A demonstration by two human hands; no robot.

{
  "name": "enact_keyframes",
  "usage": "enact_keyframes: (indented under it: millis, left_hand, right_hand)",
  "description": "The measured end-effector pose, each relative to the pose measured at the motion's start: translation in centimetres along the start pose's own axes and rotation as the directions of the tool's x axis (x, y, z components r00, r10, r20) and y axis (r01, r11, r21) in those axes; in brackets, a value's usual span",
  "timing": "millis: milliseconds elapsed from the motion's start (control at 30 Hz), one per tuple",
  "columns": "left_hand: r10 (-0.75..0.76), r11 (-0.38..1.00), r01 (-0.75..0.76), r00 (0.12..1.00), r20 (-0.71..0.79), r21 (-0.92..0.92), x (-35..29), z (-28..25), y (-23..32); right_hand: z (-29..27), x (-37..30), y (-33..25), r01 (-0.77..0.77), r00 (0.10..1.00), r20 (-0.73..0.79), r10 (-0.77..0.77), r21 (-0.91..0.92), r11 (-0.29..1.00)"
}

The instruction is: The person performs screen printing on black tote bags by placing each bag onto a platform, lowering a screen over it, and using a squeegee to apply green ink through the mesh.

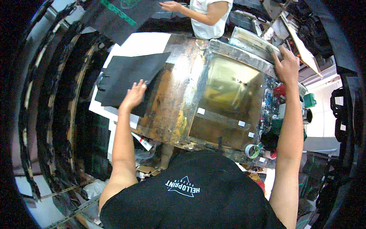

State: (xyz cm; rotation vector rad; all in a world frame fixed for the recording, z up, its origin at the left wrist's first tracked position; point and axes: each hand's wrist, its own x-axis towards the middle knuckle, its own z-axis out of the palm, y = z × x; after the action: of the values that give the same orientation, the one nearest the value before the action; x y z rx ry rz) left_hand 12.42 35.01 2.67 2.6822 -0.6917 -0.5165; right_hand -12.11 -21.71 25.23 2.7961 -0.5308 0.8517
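My left hand (135, 94) lies with fingers spread on a black sheet (129, 74), which rests on white sheets (146, 42) at the bench's left side. At the far right, my right hand (286, 65) bends its fingers around the end of a long ink-stained piece (253, 41) with pale edges; its exact kind is unclear. That piece lies just beyond the grey far bar (240, 53) of a screen printing frame. The frame's yellowish, shiny mesh (225, 84) carries several small white squares along its near part.
Another person (209, 19) in a white shirt stands across the ink-stained bench (164, 103), near a dark panel (126, 15). A roll of tape (252, 151) sits at the near right corner. Green containers (309, 100) crowd the right side; dark racks (49, 107) line the left.
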Motion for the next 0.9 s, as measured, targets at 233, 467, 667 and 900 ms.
enact_keyframes:
  millis: [233, 467, 667, 900]
  left_hand:
    - [0.061, 0.988, -0.096, 0.961, 0.270, 0.119, 3.9, 9.9, 22.7]
    - [0.336, 0.845, -0.234, 0.932, 0.138, -0.481, 8.0, 25.8, 32.7]
    - [0.733, 0.678, -0.729, 0.680, 0.017, -0.096, 3.3, 24.2, 28.8]
    - [0.692, 0.662, -0.713, 0.700, 0.175, 0.231, 1.6, 21.2, 26.3]
  right_hand:
    - [0.6, 0.1, 0.3, 0.045, 0.995, -0.091, -0.049, -0.046, 0.998]
    - [-0.9, 2.4, -3.6, 0.037, 0.999, -0.012, -0.036, 0.036, 0.999]
    - [0.2, 0.0, -0.1, 0.020, 0.997, -0.072, -0.020, 0.003, 1.000]
    - [-3.2, 3.0, -1.6, -0.075, 0.997, 0.008, 0.075, 0.241, 0.968]
